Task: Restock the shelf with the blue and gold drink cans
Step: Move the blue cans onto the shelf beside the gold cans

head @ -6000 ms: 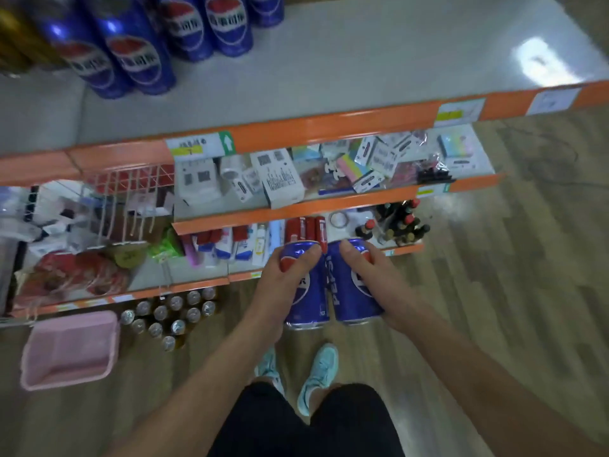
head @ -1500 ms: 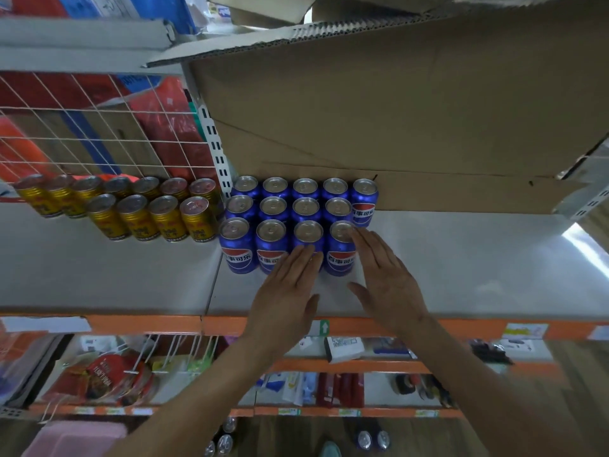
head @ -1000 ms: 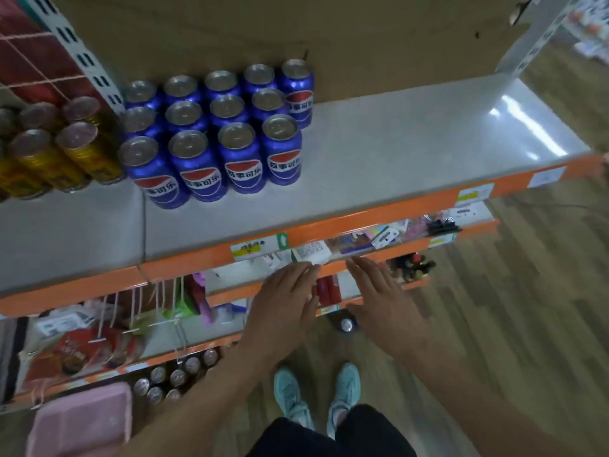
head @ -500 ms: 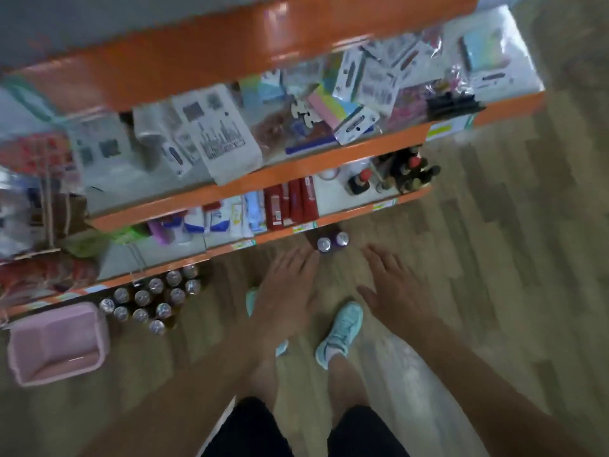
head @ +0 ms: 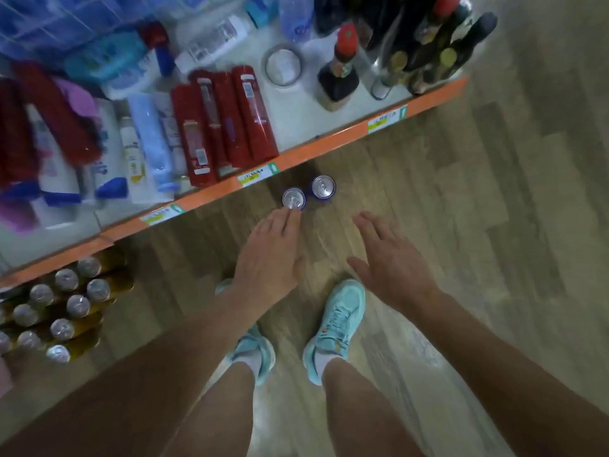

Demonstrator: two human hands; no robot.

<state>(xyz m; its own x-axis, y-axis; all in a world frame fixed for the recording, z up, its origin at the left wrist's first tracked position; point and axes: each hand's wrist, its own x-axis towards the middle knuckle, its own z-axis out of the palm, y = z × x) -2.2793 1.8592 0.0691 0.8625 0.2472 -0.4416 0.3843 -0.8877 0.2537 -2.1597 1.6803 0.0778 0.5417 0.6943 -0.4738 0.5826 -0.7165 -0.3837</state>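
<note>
Two blue cans stand upright on the wooden floor just in front of the bottom shelf: the left blue can (head: 293, 198) and the right blue can (head: 323, 187). My left hand (head: 268, 258) reaches down with straight fingers, its fingertips at the near rim of the left can. My right hand (head: 390, 258) hovers open to the right, apart from both cans and holding nothing. Several gold cans (head: 59, 308) stand grouped on the floor at the left.
The orange-edged bottom shelf (head: 211, 196) carries red bottles (head: 224, 123), tubes and dark glass bottles (head: 339, 70). My feet in light blue shoes (head: 336, 328) stand just behind the cans. Wooden floor stretches out to the right.
The view has dropped from the upper shelf down to the floor. Both hands have lowered toward the two blue cans, and the left fingertips now reach the left can.
</note>
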